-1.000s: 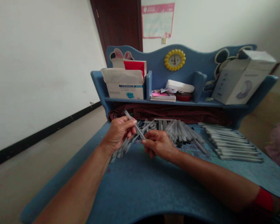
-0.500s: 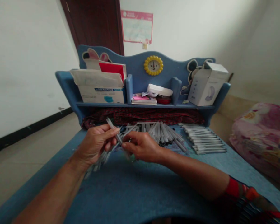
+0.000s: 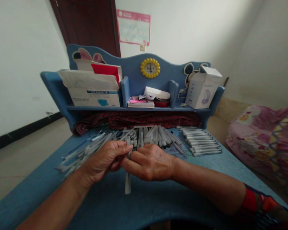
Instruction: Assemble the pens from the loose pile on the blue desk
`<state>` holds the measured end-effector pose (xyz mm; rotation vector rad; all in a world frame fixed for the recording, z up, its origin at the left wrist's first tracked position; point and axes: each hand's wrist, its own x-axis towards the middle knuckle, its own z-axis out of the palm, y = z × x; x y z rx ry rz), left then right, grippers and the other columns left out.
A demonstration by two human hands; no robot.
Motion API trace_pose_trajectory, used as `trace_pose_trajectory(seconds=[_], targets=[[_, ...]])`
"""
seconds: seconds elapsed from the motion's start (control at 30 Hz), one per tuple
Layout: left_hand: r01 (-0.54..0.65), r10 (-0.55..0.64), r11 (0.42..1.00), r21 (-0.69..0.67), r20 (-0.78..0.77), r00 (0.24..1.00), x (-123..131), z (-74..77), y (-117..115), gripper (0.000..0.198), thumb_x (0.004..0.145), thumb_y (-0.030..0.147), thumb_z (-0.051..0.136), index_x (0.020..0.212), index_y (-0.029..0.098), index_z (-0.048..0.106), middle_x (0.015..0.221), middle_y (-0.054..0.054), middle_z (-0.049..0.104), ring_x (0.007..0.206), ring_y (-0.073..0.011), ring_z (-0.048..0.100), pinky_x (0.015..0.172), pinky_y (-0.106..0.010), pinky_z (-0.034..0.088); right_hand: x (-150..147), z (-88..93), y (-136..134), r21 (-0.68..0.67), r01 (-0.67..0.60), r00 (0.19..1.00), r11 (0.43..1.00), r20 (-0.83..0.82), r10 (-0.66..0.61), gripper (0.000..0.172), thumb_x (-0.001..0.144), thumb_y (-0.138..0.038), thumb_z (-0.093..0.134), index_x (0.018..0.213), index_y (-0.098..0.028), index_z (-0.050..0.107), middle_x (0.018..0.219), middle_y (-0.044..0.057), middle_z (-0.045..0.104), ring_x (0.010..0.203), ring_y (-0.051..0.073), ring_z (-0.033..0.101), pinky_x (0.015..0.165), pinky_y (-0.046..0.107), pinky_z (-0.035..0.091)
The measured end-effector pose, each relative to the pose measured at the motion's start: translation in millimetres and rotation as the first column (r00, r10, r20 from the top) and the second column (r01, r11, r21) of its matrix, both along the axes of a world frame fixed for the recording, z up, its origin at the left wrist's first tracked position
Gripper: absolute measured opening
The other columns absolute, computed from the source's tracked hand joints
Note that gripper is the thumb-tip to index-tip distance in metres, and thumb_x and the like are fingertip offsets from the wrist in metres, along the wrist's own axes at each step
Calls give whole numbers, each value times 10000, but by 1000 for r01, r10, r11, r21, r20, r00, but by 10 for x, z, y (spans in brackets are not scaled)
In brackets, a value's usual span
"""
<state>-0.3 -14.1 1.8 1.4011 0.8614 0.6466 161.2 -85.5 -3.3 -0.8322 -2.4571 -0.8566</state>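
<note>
A clear pen (image 3: pixel 127 186) stands nearly upright between my two hands above the near part of the desk. My left hand (image 3: pixel 108 158) pinches its upper part between thumb and fingers. Pressed close against it, my right hand (image 3: pixel 148 163) has its fingers curled round the pen's middle, which they hide. Just beyond my hands lies a heap of clear pen parts (image 3: pixel 158 135), with dark pieces among them. More long translucent pen parts (image 3: pixel 84 155) spread out behind my left wrist. To the right, several pens (image 3: pixel 203 142) lie side by side in a neat stack.
The blue desk (image 3: pixel 105 204) carries a raised shelf (image 3: pixel 144 109) along its back. On it stand a mask box (image 3: pixel 93 97), a small pile of papers (image 3: pixel 141 104) and a white carton (image 3: pixel 203 91). Dark red checked cloth (image 3: pixel 139 119) is tucked underneath. Pink floral fabric (image 3: pixel 254 134) bulges at the right.
The pen has turned from slanted to nearly upright. My right hand has closed further round it, against my left hand. The whole view has shifted slightly, so the desk sits further left.
</note>
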Motion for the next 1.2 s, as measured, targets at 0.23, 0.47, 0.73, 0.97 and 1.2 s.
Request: trace_pose_trajectory(seconds=[0.23, 0.47, 0.73, 0.97, 1.2], targets=[[80, -69, 993, 92, -113, 991, -44, -6, 81, 338, 715, 478, 640, 678, 143, 610, 449, -7, 521, 334, -46, 311, 352, -154, 174, 811, 237, -248, -219, 590, 807, 777, 149, -571, 220, 887, -97, 378, 886, -174, 584, 730, 63, 637, 601, 149, 573, 510, 247, 334], [115, -73, 975, 192, -214, 974, -52, 25, 63, 320, 747, 433, 621, 637, 137, 567, 500, 10, 553, 361, -41, 346, 380, -160, 212, 1893, 159, -295, -306, 940, 290, 152, 478, -829, 322, 827, -86, 379, 1037, -145, 615, 835, 174, 689, 818, 272, 681, 606, 284, 451], [-24, 69, 970, 242, -179, 981, -154, 124, 126, 244, 745, 363, 600, 672, 132, 579, 493, 26, 536, 361, -33, 333, 381, -161, 195, 2149, -45, -302, -336, 933, 293, 128, 505, -812, 344, 825, -72, 367, 1041, -152, 623, 912, 163, 693, 866, 265, 680, 629, 276, 453], [-161, 199, 938, 308, -98, 975, -326, 170, 236, 237, 768, 325, 595, 636, 131, 556, 481, 26, 537, 342, -26, 331, 368, -164, 196, 2268, -218, -255, -376, 917, 321, 131, 507, -800, 338, 802, -32, 389, 1012, -132, 635, 862, 167, 693, 813, 280, 679, 579, 283, 416], [-236, 269, 905, 354, -46, 962, -422, 189, 273, 231, 734, 325, 627, 626, 136, 550, 477, 19, 542, 331, -37, 326, 360, -184, 193, 2268, -252, -318, -448, 839, 452, 309, 257, -854, 257, 791, -19, 477, 877, -147, 683, 718, 175, 668, 649, 217, 654, 512, 288, 292]])
